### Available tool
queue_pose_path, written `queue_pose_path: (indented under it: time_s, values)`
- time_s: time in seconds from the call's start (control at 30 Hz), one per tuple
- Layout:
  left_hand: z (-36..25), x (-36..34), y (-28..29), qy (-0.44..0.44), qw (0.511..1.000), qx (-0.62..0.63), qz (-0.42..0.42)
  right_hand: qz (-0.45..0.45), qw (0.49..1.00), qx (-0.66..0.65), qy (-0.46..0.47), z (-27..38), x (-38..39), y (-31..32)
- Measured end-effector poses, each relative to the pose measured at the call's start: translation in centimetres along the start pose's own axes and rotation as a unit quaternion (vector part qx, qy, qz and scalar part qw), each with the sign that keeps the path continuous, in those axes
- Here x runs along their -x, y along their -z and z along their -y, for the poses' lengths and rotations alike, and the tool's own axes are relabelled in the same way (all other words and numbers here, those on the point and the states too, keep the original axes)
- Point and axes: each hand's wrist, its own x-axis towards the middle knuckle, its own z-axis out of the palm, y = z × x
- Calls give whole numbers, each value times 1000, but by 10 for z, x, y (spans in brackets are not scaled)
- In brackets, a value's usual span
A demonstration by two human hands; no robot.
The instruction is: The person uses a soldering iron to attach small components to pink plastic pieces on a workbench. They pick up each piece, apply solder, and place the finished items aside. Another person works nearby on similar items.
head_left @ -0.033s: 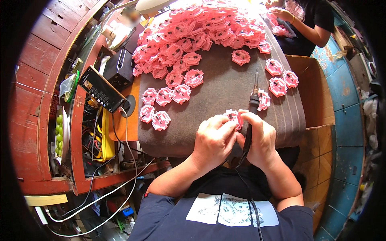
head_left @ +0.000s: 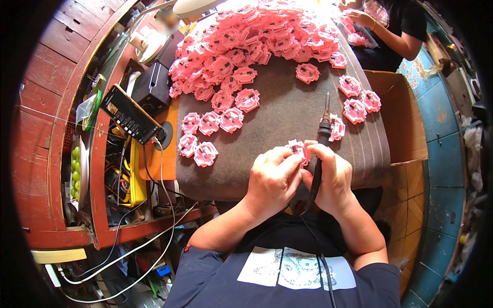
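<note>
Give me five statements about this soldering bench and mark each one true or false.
1. The right hand holds a black-handled soldering iron with its tip pointing away from the person. True.
2. The left hand rests empty on the cloth. False: both hands hold a pink plastic part.
3. The big heap of pink parts lies at the far end of the grey-brown cloth mat. True.
4. A dark phone-like device lies right of the mat. False: it lies left.
5. Another person's arm shows at the top right. True.
</note>
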Motion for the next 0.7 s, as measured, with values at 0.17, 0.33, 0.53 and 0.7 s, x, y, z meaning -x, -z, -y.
queue_pose_path:
  time_s: [0.17,0.33,0.53,0.7]
  values:
    - [-1,0,0,1,1000,2,-1,-13,1000,2,7,-2,1,-3]
    - [-1,0,0,-1,1000,2,-3,-17,1000,0,10,-2,1,-3]
    - [0,1,-1,-1,1000,4,-1,-19,1000,-4,15,-2,0,-3]
    - [1,1,-1,0,1000,5,-2,-21,1000,-5,14,-2,1,-3]
